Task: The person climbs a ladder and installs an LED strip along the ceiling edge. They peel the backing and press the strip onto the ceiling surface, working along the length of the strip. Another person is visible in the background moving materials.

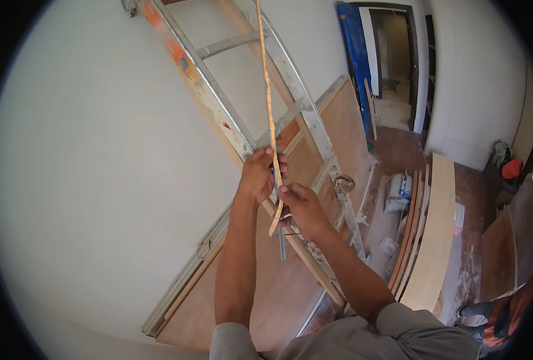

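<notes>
- Left hand [259,174] is up in front of me, fingers curled shut around the yellow-orange strip [269,114] – pinching it just above where my other hand sits.
- Right hand [303,208] is just below and to the right of the left, nearly touching it. Fingers are closed too, on the lower end of the strip, and it looks like they also grip a thin dark tool [281,243] that pokes straight down out of the fist – can't tell exactly what it is.
- The strip runs from the top of my view down through both hands, and its loose tail curls out right under my right hand.
- Behind my hands is an aluminium ladder [290,78] with orange paint marks, leaning along the white wall [98,168].
- Plywood sheets [338,126] stand against the wall's base, and long wood boards [431,240] lie on the dusty floor to my right.
- Another person's foot and orange clothing [494,315] show at the lower right edge.
</notes>
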A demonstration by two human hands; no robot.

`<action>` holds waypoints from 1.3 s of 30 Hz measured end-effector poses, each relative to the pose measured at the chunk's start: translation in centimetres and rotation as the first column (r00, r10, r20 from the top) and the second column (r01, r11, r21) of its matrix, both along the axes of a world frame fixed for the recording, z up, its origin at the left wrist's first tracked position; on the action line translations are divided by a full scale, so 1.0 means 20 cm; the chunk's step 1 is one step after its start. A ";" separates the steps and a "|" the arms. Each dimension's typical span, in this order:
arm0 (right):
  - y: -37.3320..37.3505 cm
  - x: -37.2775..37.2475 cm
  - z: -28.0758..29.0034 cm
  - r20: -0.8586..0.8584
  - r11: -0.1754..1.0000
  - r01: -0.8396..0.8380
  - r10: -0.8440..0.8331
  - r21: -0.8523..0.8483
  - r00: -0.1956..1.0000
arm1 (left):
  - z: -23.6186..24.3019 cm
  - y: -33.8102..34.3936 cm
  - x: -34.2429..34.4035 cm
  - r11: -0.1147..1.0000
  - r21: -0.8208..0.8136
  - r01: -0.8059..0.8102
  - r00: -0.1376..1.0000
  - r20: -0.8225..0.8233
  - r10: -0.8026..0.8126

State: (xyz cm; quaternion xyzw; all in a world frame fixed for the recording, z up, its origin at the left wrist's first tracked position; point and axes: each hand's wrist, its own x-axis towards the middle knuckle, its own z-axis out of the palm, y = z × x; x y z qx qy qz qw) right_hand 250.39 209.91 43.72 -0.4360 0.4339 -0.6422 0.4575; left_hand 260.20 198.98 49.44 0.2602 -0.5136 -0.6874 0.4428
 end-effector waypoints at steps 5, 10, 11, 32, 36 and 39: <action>-0.07 0.00 -0.06 0.173 0.988 -0.148 0.138 0.048 0.975 | -0.02 -0.02 0.00 1.000 -0.012 -0.009 1.000 -0.004 0.009; -0.09 -0.03 -0.07 -0.070 0.993 -0.112 0.114 0.027 0.991 | 0.01 0.01 0.00 1.000 -0.029 0.002 0.999 -0.049 -0.004; -0.16 -0.06 -0.15 -0.263 1.000 -0.011 0.007 -0.014 0.965 | 0.01 0.00 -0.03 1.000 -0.015 0.007 0.998 -0.057 -0.008; -0.07 0.07 -0.07 -0.524 0.987 0.027 -0.107 -0.159 0.845 | 0.06 0.11 0.02 0.914 -0.137 -0.382 0.923 -0.009 0.384; -0.10 0.05 -0.11 -0.536 0.991 -0.041 -0.033 -0.126 0.844 | 0.08 0.14 0.04 0.901 -0.175 -0.398 0.914 0.010 0.406; -0.12 0.04 -0.16 -0.496 0.987 -0.099 0.024 -0.125 0.868 | 0.12 0.15 0.09 0.879 -0.197 -0.435 0.893 0.033 0.449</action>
